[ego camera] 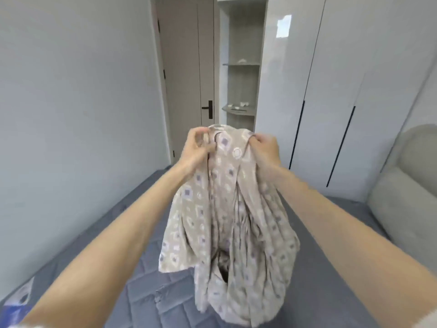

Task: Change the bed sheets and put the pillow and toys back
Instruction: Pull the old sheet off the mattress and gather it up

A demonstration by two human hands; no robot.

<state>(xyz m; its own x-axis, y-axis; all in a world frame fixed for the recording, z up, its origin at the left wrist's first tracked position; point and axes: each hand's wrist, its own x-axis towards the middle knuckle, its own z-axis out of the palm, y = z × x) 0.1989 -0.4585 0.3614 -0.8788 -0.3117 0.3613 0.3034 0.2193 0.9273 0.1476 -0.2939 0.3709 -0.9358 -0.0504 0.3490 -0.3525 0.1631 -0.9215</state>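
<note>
A beige bed sheet (pixel 234 221) with a purple and white square pattern hangs bunched in front of me, above the bare grey-blue quilted mattress (pixel 331 268). My left hand (pixel 196 150) grips the sheet's top edge on the left. My right hand (pixel 264 149) grips the top edge on the right, close beside the left. Both arms are stretched forward and hold the sheet up. Its lower folds reach down to the mattress. No pillow or toys are in view.
A padded grey headboard (pixel 406 185) stands at the right. White wardrobe doors (pixel 331 91) fill the far right wall, with an open shelf niche (pixel 241 67) and a closed door (pixel 186 67) beyond the bed. A plain wall (pixel 71 102) runs along the left.
</note>
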